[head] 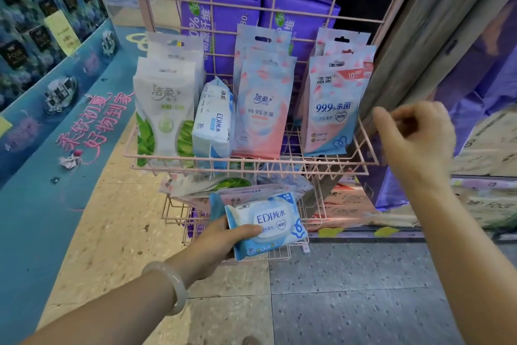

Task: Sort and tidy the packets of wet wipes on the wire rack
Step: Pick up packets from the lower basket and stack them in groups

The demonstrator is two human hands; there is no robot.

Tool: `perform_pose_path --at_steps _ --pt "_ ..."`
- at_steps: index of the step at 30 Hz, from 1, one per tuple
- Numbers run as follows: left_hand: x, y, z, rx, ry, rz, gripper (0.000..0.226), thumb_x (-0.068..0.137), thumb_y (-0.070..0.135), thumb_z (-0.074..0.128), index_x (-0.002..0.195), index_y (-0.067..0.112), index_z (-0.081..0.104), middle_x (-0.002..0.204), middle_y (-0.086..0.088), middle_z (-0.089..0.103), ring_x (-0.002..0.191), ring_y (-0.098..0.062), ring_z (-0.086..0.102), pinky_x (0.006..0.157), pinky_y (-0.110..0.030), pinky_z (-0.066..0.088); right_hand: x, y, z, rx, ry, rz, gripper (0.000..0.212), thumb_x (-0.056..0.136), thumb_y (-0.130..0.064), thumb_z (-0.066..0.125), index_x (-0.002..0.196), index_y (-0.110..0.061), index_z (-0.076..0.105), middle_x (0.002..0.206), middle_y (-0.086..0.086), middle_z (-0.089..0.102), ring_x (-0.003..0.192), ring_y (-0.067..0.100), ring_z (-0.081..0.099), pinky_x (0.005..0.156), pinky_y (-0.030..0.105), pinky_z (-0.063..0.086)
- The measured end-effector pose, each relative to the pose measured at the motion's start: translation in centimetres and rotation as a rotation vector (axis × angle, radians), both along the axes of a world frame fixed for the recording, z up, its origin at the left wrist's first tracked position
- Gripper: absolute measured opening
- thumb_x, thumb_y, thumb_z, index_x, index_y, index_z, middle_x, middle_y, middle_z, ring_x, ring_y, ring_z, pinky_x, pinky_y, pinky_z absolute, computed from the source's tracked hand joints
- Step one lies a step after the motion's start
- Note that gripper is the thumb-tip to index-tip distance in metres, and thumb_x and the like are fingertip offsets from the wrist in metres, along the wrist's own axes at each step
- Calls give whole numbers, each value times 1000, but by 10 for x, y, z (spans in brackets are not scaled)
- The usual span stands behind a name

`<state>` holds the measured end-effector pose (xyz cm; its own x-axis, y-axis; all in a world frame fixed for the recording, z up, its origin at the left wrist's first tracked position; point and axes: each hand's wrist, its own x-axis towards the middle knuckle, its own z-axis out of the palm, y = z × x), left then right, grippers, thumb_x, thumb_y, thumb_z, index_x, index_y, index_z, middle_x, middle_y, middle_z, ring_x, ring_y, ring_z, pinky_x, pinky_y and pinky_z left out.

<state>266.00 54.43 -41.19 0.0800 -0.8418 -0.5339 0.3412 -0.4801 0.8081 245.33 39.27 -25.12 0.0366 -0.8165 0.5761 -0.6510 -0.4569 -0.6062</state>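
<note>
A pink wire rack (366, 149) holds upright wipe packets in its upper basket: green-and-white ones (165, 109) at the left, a blue EDI packet (212, 126) standing on its side, pink ones (261, 112) in the middle and pink-and-blue ones (331, 109) at the right. My left hand (221, 241) grips a blue EDI packet (265, 225) in front of the lower basket (316, 205), where more packets lie flat. By the basket's right edge my right hand (414, 135) hovers with fingers loosely curled and nothing in it.
Large purple packs (221, 9) hang behind the rack's back grid. A grey pillar (419, 37) stands right of the rack, with stacked packs (489, 149) beyond it. A blue display stand (56, 121) runs along the left. Tiled floor lies below.
</note>
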Motion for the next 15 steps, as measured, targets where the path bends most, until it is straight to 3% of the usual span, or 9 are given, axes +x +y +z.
perform_pose_path --at_steps 2,4,6,7,9,10,12,15 --pt "0 1 -1 2 -6 1 29 75 20 73 102 23 64 93 5 76 87 -15 72 72 -28 57 -11 26 0 174 -89 282 29 80 -44 63 63 -21 57 56 -6 59 50 3 51 50 8 41" --pt "0 0 1 6 -16 7 31 74 20 73 104 23 65 95 4 76 89 -17 72 74 -29 56 -17 46 -16 585 79 532 32 73 -52 60 66 -22 63 56 -3 64 45 2 54 45 13 47" --pt "-2 -1 1 12 -20 14 32 75 20 73 105 23 65 97 3 76 92 -18 71 77 -31 56 -19 56 -51 859 325 595 23 77 -43 63 74 -21 67 61 -1 64 57 6 59 55 25 54" --pt "-3 -1 1 16 -25 17 32 75 19 73 105 24 65 99 2 76 93 -19 71 79 -33 57 -18 58 -73 921 350 561 18 80 -36 64 85 -19 67 71 -4 65 68 8 61 66 29 54" --pt "-6 -2 1 29 -25 31 32 75 19 73 105 25 64 99 1 75 94 -20 70 82 -36 57 -15 60 -110 1024 233 473 33 82 -28 65 110 -12 58 96 1 64 90 13 61 79 26 51" --pt "-8 -3 1 35 -13 34 31 74 19 73 104 25 64 98 2 76 93 -20 70 82 -36 57 -13 60 -122 1098 122 454 41 82 -28 65 118 -12 52 105 3 64 95 12 62 79 22 51" --pt "-13 -6 4 39 -8 23 32 73 20 74 103 25 65 94 4 77 89 -17 71 74 -31 57 -6 56 -136 1221 -85 446 43 83 -32 63 121 -17 50 107 0 67 88 5 65 68 15 50" --pt "-18 -10 11 20 2 8 28 74 16 73 100 23 65 85 8 77 80 -12 73 61 -22 55 4 49 -141 1337 -273 451 41 81 -31 66 118 -19 53 100 0 71 80 9 69 61 19 51"
